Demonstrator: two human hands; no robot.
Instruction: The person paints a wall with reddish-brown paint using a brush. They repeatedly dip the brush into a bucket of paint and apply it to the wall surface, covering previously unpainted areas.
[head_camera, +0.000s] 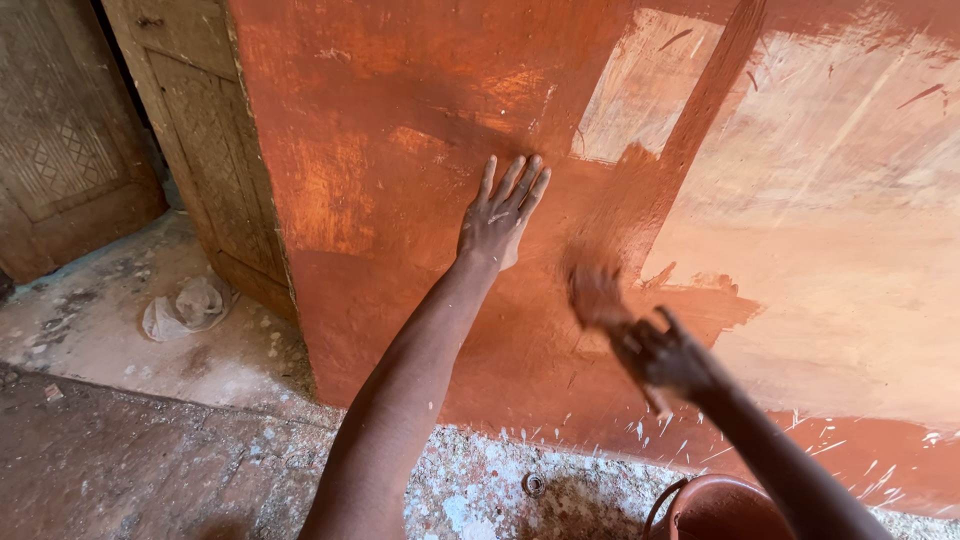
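Note:
My left hand (500, 215) lies flat on the wall (400, 150), fingers spread and pointing up, holding nothing. My right hand (665, 355) is lower and to the right, closed on a paint-soaked brush or rag (597, 295) that is blurred against the wall. The wall's left part is coated in wet orange-red paint. The right part (840, 200) shows paler, streaky patches and a lighter bare rectangle (650, 85) near the top.
A reddish bucket (725, 510) with a wire handle stands on the paint-speckled floor below my right arm. A carved wooden door (205, 150) stands open at the left. A crumpled pale cloth (188, 305) lies on the concrete step.

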